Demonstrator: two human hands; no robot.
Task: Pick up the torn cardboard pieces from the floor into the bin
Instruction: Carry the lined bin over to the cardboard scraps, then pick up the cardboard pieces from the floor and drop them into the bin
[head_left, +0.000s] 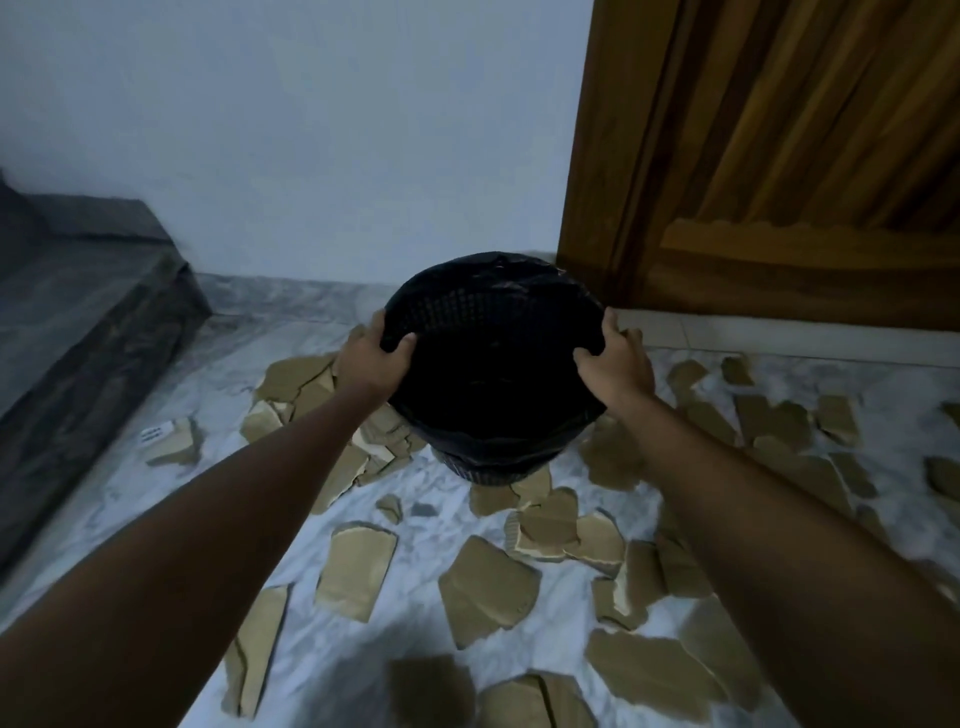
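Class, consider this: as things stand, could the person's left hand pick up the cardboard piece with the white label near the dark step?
Probably not yet. The left hand grips the bin rim, so it is occupied. The labelled cardboard piece lies uncovered on the floor, so once freed, the way looks clear.

A single head-worn view looks forward and down at the floor (415, 561), close above outstretched arms.

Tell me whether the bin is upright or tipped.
Tipped: the bin leans its dark mouth toward the camera, both hands gripping its rim.
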